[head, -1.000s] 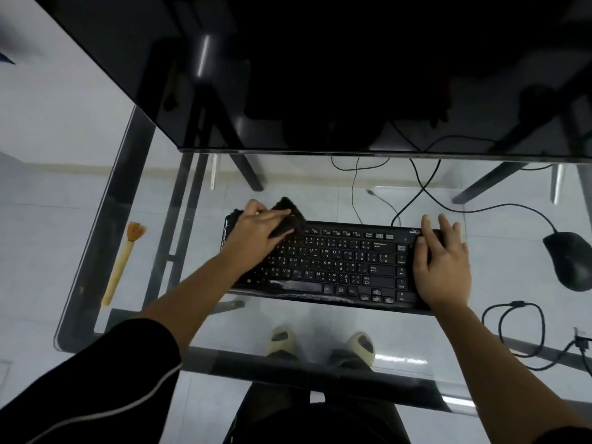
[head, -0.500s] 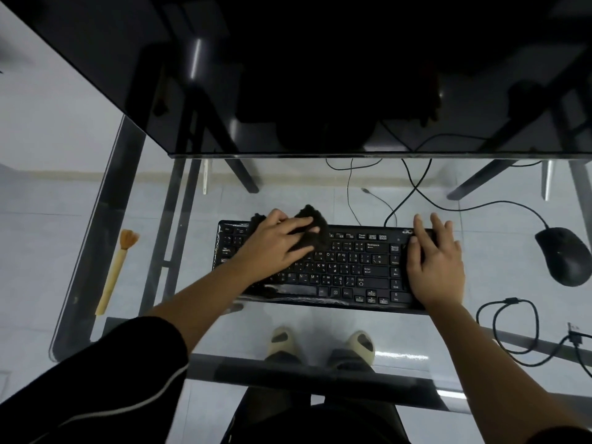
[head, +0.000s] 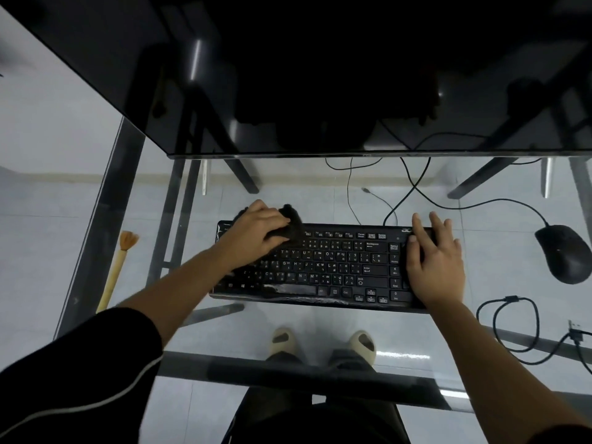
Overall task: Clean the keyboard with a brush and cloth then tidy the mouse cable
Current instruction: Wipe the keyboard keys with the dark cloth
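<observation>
A black keyboard (head: 333, 267) lies in the middle of the glass desk. My left hand (head: 256, 233) presses a dark cloth (head: 290, 227) onto the keyboard's upper left keys, its fingers curled over the cloth. My right hand (head: 432, 257) lies flat on the number pad at the keyboard's right end, fingers straight. A black mouse (head: 565, 253) sits to the right, its cable (head: 480, 205) running back toward the monitor. A wooden-handled brush (head: 117, 269) lies on the desk to the left, untouched.
A large dark monitor (head: 320, 75) spans the back of the glass desk (head: 320, 328). A second looped black cable (head: 512, 328) with a plug lies at the front right. My feet and the desk's frame show through the glass.
My left hand has slid the cloth rightward along the top rows of the keyboard. My right hand has stayed on the right end.
</observation>
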